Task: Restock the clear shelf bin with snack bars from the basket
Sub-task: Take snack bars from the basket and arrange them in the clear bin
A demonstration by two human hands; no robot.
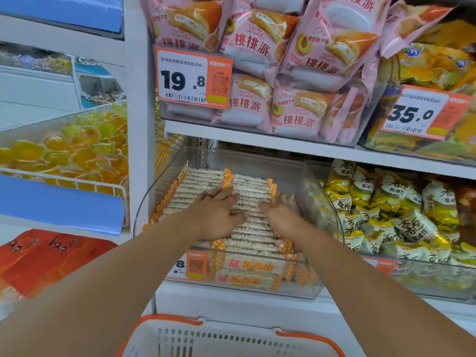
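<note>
Facing white shelf unit (pixel 257 140). Upper shelf: pink pie packs (pixel 291 73) with 19.8 price tag (pixel 193 78). Lower shelf: clear shelf bin (pixel 164 181), stacked rows of snack bars (pixel 201 184) lying flat, orange-checked wrapper ends. Next bin right: yellow-white snack bags (pixel 386 207). Basket (pixel 231 338), white with orange rim, at bottom edge below bin; contents not visible. Both arms reach into bin. Left hand (pixel 219 215) grip wide, fingers straight, palm down, pressing top bars. Right hand (pixel 280 212) also resting on bars, just beside left; fingers partly hidden, grip looks flat.
</note>
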